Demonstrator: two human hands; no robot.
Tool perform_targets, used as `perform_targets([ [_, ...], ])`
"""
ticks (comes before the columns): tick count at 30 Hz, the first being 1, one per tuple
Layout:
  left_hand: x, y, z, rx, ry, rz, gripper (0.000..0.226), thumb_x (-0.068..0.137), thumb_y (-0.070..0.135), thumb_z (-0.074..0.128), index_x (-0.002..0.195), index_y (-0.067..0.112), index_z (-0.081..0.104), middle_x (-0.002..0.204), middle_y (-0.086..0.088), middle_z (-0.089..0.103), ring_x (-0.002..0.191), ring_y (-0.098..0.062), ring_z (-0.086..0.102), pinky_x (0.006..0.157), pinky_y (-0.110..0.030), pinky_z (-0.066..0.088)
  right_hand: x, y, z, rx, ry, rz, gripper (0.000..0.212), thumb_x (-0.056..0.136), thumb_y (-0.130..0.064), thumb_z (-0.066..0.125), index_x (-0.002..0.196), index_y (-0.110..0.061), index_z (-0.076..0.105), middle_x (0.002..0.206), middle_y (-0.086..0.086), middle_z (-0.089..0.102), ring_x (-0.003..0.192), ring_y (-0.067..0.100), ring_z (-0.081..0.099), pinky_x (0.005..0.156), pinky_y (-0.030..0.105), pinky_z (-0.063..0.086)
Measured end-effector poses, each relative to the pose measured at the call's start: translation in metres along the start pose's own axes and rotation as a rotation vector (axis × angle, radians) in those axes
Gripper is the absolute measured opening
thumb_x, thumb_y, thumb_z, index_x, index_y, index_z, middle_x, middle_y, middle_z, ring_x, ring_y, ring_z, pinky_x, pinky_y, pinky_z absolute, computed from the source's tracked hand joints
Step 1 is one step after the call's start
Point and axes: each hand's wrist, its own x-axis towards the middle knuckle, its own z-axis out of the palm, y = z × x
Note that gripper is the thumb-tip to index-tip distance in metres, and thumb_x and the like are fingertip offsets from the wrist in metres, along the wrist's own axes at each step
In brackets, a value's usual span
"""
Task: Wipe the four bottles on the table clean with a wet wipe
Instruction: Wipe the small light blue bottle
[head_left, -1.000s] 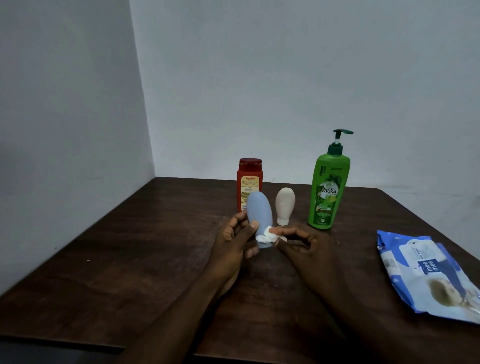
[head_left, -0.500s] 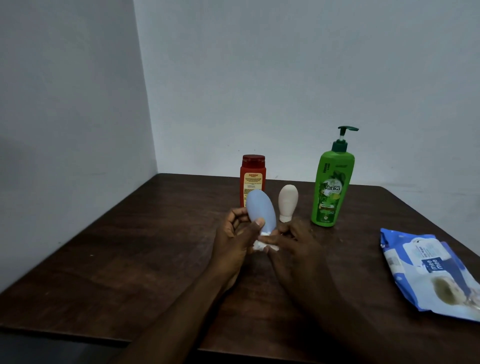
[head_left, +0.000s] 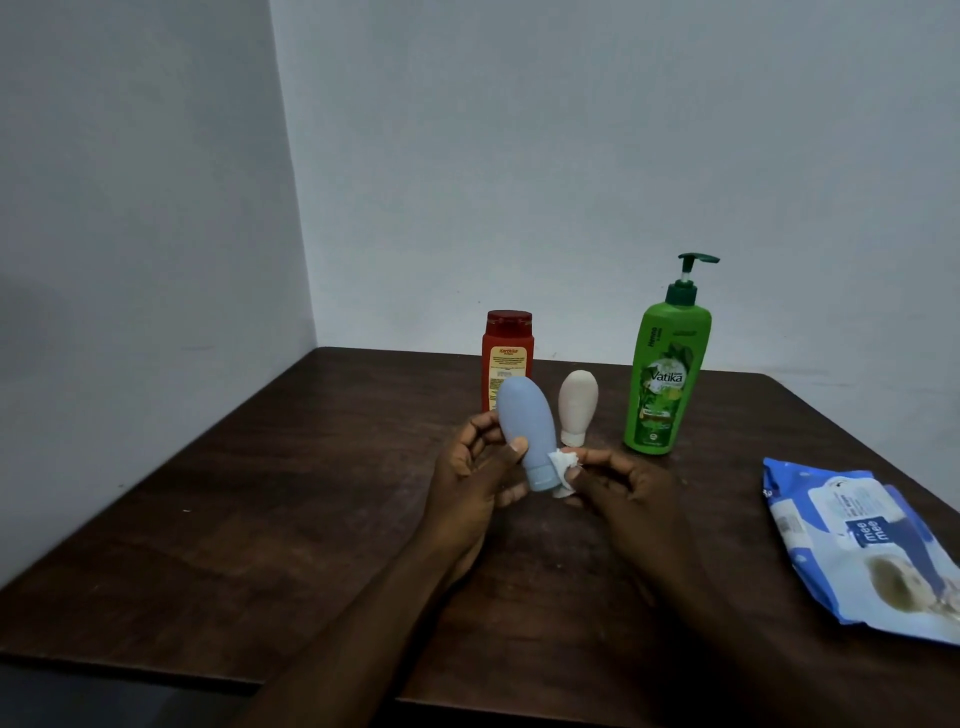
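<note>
The blue bottle is held cap-down, left of and nearer than the green pump bottle. It is gripped by the left hand, thumb across its front. A crumpled wet wipe is pinched in the right hand and pressed against the cap end. Wiping of 1 of 4 bottles is judged underway. Next, the wipe should be drawn up the body while the bottle is turned. "Vatika" is read on the green pump bottle, and "mee mee" on the wipes pack to its right. The label of the red bottle to its left is too small to read.

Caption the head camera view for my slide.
Left hand grips the blue bottle while the right hand pinches a wet wipe against its cap end.
</note>
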Motion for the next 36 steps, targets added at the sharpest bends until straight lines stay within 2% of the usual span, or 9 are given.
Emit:
perform_targets([
  [4,0.0,0.001,0.002,-0.03,-0.008,-0.014,0.033,0.091,0.012,0.066,0.12,0.025,0.059,0.117,-0.001,0.069,0.103,-0.019,0.072,0.081,-0.037,0.061,-0.002,0.001,-0.001,-0.16,0.001,-0.126,0.025,0.086,-0.016,0.074,0.095,-0.039,0.069,0.098,-0.018,0.072,0.091,-0.004,0.068,0.079,0.017,0.055],
  [8,0.001,-0.002,-0.001,0.01,-0.004,0.025,0.031,0.092,0.014,0.066,0.12,0.027,0.061,0.097,0.006,0.075,0.097,-0.026,0.067,0.074,-0.039,0.054,-0.005,0.011,0.001,-0.422,0.033,-0.444,0.024,0.085,-0.016,0.076,0.106,-0.027,0.075,0.102,-0.013,0.07,0.097,0.004,0.065,0.084,0.032,0.055],
  [11,0.0,-0.003,0.0,0.008,-0.002,0.038,0.032,0.091,0.015,0.068,0.119,0.027,0.062,0.093,0.005,0.075,0.097,-0.03,0.059,0.075,-0.044,0.048,-0.005,0.011,0.003,-0.484,0.025,-0.565,0.027,0.083,-0.01,0.076,0.106,-0.024,0.076,0.101,-0.011,0.069,0.098,0.005,0.064,0.084,0.033,0.055],
  [14,0.0,-0.001,0.001,-0.02,-0.001,0.013,0.034,0.091,0.013,0.067,0.121,0.026,0.06,0.104,0.002,0.074,0.099,-0.026,0.068,0.076,-0.039,0.057,-0.005,0.009,-0.001,-0.397,0.049,-0.467,0.026,0.085,-0.014,0.076,0.104,-0.03,0.075,0.102,-0.014,0.07,0.096,0.002,0.066,0.084,0.024,0.054],
  [17,0.001,0.0,0.001,-0.094,-0.017,-0.022,0.037,0.09,0.009,0.065,0.124,0.023,0.059,0.121,-0.003,0.069,0.107,-0.022,0.071,0.084,-0.04,0.06,-0.003,0.006,-0.003,-0.22,0.027,-0.173,0.028,0.088,-0.016,0.072,0.096,-0.042,0.067,0.097,-0.018,0.071,0.09,-0.003,0.068,0.077,0.016,0.055],
  [20,0.0,0.0,0.003,-0.112,-0.047,-0.047,0.032,0.092,0.008,0.062,0.12,0.024,0.059,0.119,-0.002,0.069,0.105,-0.017,0.072,0.086,-0.038,0.06,0.0,0.002,-0.002,0.172,-0.027,0.086,0.02,0.088,-0.006,0.07,0.097,-0.023,0.072,0.094,-0.004,0.077,0.084,0.011,0.074,0.068,0.022,0.06],
  [25,-0.001,-0.003,0.005,0.018,-0.053,-0.094,0.038,0.099,0.011,0.055,0.134,0.024,0.053,0.126,0.0,0.066,0.111,-0.014,0.069,0.09,-0.031,0.058,-0.001,0.008,-0.003,0.103,-0.012,0.018,0.019,0.084,-0.011,0.076,0.098,-0.024,0.076,0.097,-0.007,0.078,0.09,0.01,0.074,0.077,0.027,0.06],
  [32,-0.002,-0.003,0.009,0.027,-0.093,-0.181,0.031,0.097,0.014,0.06,0.128,0.017,0.059,0.116,0.001,0.074,0.109,-0.018,0.07,0.099,-0.04,0.054,-0.002,0.016,-0.001,-0.232,0.007,-0.141,0.027,0.079,-0.024,0.08,0.106,-0.026,0.076,0.101,-0.014,0.075,0.094,-0.002,0.068,0.085,0.024,0.056],
  [36,-0.007,0.001,0.01,0.042,-0.134,-0.159,0.028,0.096,0.022,0.06,0.124,0.019,0.064,0.118,0.004,0.074,0.113,-0.016,0.069,0.101,-0.039,0.053,-0.001,0.02,0.0,-0.272,0.058,-0.228,0.024,0.082,-0.019,0.079,0.104,-0.026,0.077,0.1,-0.015,0.074,0.094,-0.003,0.067,0.083,0.021,0.054],
])
